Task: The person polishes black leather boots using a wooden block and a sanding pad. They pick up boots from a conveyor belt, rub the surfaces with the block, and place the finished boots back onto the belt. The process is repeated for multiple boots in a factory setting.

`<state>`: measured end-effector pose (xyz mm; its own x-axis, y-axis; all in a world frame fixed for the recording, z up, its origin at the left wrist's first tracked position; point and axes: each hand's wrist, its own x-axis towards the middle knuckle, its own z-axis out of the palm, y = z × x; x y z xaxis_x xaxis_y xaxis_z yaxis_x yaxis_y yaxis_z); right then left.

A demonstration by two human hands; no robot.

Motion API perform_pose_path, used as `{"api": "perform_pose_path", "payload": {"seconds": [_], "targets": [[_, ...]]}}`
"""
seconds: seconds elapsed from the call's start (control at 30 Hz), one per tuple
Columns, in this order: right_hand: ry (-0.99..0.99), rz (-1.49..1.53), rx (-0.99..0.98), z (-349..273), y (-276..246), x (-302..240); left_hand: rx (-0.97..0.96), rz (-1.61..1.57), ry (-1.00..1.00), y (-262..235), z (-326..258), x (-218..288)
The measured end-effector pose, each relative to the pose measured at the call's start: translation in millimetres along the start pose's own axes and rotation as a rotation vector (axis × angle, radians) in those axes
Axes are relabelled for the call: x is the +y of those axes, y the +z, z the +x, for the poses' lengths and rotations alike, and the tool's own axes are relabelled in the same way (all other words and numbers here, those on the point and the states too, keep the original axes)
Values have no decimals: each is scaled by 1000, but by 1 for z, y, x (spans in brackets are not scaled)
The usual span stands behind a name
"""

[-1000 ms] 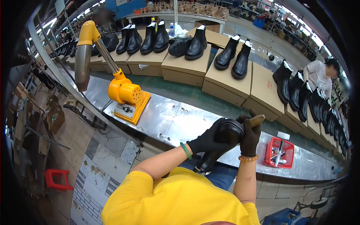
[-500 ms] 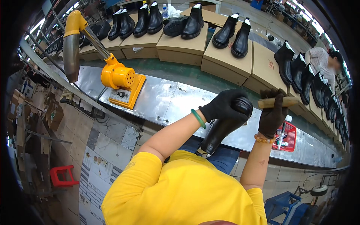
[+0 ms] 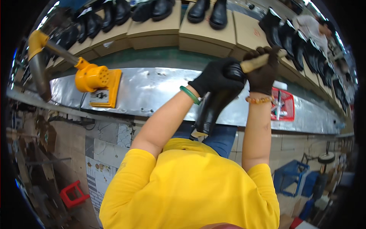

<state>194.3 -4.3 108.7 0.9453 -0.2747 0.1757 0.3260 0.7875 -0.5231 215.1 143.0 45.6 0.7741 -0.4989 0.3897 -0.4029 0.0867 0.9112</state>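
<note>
A black leather ankle boot (image 3: pixel 214 108) slants over the near edge of the metal bench, its opening toward my lap. My left hand (image 3: pixel 217 78), in a black glove, is closed around the toe end of it. My right hand (image 3: pixel 261 76), in a dark brown-black glove, grips a long, flat tan block (image 3: pixel 256 63). The block's left end is right at the boot's toe; blur hides whether they touch. Its underside is hidden, so its exact kind does not show.
Left on the metal bench (image 3: pixel 160 82) stands a yellow hot-air blower (image 3: pixel 93 78). A red plastic basket (image 3: pixel 289 107) holding small items is to the right. Beyond, cardboard boxes (image 3: pixel 206 40) carry several black boots (image 3: pixel 218 15). A red stool (image 3: pixel 72 192) stands on the floor; a person (image 3: pixel 310 28) is far right.
My right hand has moved left with the tan block, bringing it up to the boot's toe. My left hand still holds the boot. The whole view has tilted downward.
</note>
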Motion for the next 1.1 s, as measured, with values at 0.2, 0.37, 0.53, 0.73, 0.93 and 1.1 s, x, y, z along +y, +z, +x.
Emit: {"api": "perform_pose_path", "payload": {"seconds": [0.2, 0.37, 0.53, 0.73, 0.93, 1.1], "targets": [[-12, 25, 119, 3, 0, -1, -27, 98, 21, 3, 11, 4], [-26, -41, -67, 17, -10, -15, -90, 100, 24, 7, 19, 4], [27, -116, -3, 23, -2, -14, -98, 55, 10, 6, 23, -2], [51, -206, 17, 28, 4, -11, -152, 13, -61, 2, 32, -6], [-2, -461, 29, 22, 22, -7, -157, 15, -73, 5, 34, -5], [-97, -763, -77, 19, 25, -2, -159, -51, -23, 8, 36, -15]]}}
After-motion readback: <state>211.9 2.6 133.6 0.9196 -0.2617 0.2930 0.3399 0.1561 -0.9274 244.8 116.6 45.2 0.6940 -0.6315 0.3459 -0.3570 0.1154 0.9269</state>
